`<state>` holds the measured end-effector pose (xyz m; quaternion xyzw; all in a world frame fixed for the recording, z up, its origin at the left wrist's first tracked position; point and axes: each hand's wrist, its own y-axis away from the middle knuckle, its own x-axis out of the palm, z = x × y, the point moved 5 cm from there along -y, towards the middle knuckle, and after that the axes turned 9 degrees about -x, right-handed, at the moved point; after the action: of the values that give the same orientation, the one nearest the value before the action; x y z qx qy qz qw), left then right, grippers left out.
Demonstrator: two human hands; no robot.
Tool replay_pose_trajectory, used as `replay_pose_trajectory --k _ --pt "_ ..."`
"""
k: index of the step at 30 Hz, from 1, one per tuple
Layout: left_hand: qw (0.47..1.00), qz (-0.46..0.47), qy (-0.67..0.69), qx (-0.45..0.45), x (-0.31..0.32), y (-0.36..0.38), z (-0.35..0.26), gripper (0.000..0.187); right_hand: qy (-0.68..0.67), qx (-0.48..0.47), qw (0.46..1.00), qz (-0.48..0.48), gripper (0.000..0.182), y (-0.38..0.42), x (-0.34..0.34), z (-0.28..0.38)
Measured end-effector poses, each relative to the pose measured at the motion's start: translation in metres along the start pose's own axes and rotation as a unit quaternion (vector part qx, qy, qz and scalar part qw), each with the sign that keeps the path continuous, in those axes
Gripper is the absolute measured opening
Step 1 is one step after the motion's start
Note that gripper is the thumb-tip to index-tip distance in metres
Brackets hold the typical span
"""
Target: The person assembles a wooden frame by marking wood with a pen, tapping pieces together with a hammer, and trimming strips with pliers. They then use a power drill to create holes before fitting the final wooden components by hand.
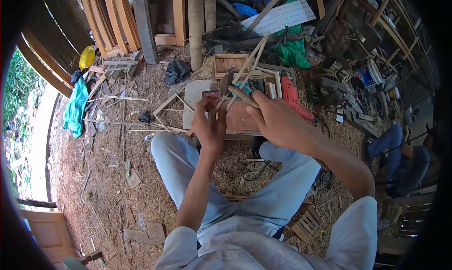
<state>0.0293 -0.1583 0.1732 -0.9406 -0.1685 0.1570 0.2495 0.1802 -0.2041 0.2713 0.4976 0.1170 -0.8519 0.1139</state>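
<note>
Over a low wooden bench (242, 118), my left hand (209, 126) pinches something thin, probably a wood strip, too small to make out. My right hand (278, 119) is wrapped round a wooden stick (241, 95) that points up and left. A dark flat blade-like piece (227, 81) stands upright between the hands, its lower end close to my left fingers. Beyond them two long thin wood strips (256, 58) slant up to the right. A small red object (212, 94) lies just beyond my left fingertips.
A red power tool (291, 93) lies right of the bench, with a wooden box (230, 65) behind it. Wood strips (165, 112) lie at the left on the shaving-covered floor. A black bag (178, 72) sits farther back. Another person (407, 161) sits at the far right.
</note>
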Motion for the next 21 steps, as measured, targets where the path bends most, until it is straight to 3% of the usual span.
replay_pose_trajectory --k 4,6,11,19,21 --pt "0.999 0.020 0.027 -0.030 -0.001 -0.003 -0.001 0.033 -0.025 -0.034 0.998 -0.036 0.023 -0.002 0.003 -0.001" --pt "0.999 0.021 0.031 -0.028 -0.002 -0.004 0.000 0.034 -0.015 -0.010 1.000 0.017 0.027 -0.001 -0.001 0.008" --pt "0.998 0.040 0.021 -0.053 -0.001 0.000 0.001 0.038 0.005 -0.039 0.999 0.016 0.026 -0.001 0.003 0.010" --pt "0.988 0.002 0.143 -0.055 0.006 0.004 0.002 0.036 -0.036 -0.014 0.999 0.024 0.026 -0.001 -0.002 0.014" --pt "0.993 0.006 0.107 -0.042 0.005 0.004 0.007 0.034 -0.002 -0.055 0.998 0.011 0.026 -0.002 0.004 0.009"
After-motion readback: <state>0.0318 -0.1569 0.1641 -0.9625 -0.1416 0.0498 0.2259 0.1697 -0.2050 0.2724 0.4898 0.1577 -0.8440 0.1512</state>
